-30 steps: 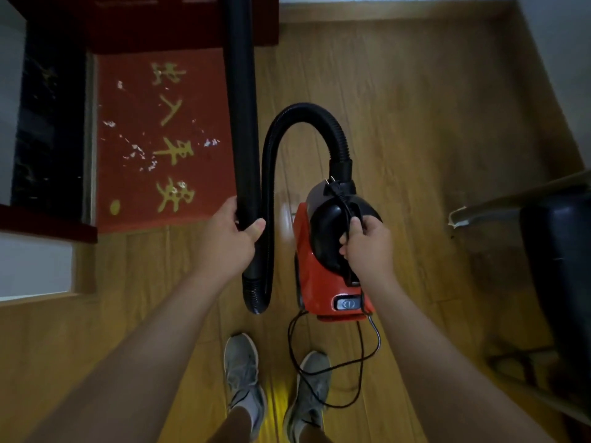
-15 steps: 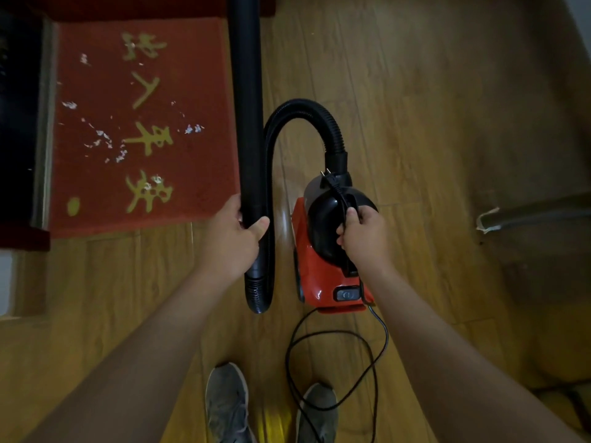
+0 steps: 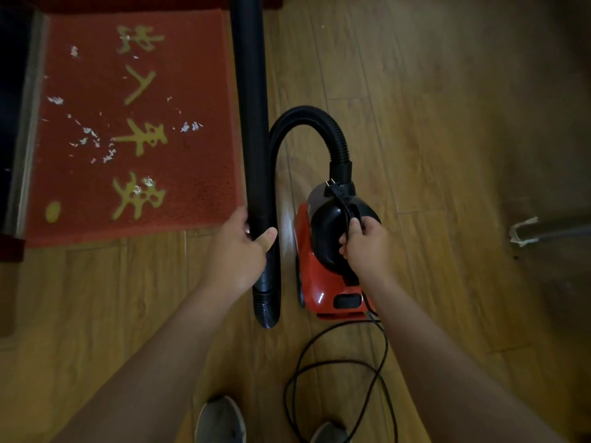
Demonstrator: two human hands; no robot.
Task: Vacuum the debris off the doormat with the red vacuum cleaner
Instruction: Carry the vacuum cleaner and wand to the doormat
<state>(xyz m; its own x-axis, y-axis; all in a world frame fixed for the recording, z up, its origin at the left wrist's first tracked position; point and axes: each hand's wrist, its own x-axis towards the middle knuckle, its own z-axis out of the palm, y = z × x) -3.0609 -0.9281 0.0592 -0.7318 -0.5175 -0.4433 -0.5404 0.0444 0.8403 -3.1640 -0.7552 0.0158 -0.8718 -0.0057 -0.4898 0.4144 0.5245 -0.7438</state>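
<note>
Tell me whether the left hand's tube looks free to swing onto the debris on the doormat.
Probably yes. The left hand grips the black tube beside the doormat, and nothing lies between it and the white debris.

- The left hand (image 3: pixel 238 251) reaches forward on a bare, outstretched forearm, fingers curled round a rigid black plastic tube (image 3: pixel 251 116), thumb pressed across its front.
- The right hand (image 3: pixel 367 243) reaches forward likewise, knuckles up, fingers pinching a thin black power cord (image 3: pixel 343 207) against a domed black housing.
</note>
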